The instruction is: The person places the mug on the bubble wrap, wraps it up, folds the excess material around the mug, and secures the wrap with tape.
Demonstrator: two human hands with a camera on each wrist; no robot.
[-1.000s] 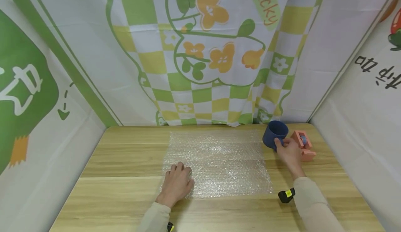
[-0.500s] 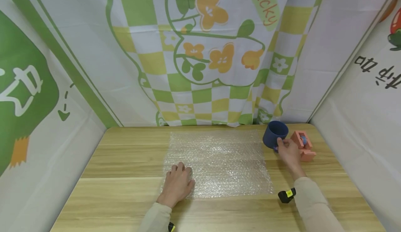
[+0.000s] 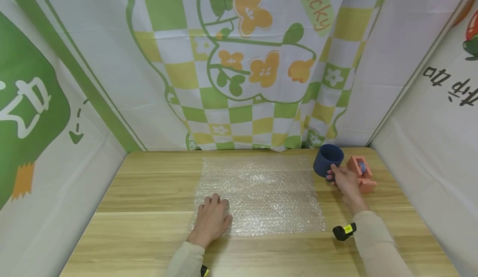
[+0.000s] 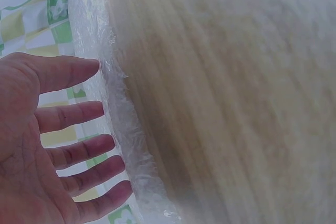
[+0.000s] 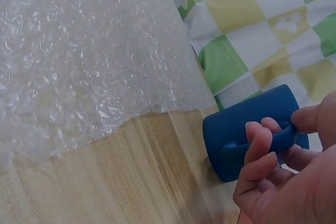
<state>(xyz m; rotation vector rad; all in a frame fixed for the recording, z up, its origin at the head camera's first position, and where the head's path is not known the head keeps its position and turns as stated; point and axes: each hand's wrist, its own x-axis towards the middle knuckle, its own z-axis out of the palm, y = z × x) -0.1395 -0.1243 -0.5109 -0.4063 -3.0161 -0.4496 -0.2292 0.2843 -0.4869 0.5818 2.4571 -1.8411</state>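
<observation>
A sheet of clear bubble wrap lies flat on the wooden table. On its near left corner rests my left hand, fingers spread and lightly bent; in the left wrist view the fingertips meet the wrap's edge. A dark blue mug stands upright just right of the sheet, near the table's back edge. My right hand holds it by the handle. Seen from the right wrist, fingers are curled through that handle, and the thumb presses on its top end.
An orange-pink tape dispenser with a blue core stands close right of the mug, beside my right hand. A checked green, yellow and white curtain hangs behind the table. White printed cloth walls flank both sides.
My right fingers have worked further into the mug's handle, and the right wrist has shifted slightly right. The mug, the bubble wrap and my left hand look about the same.
</observation>
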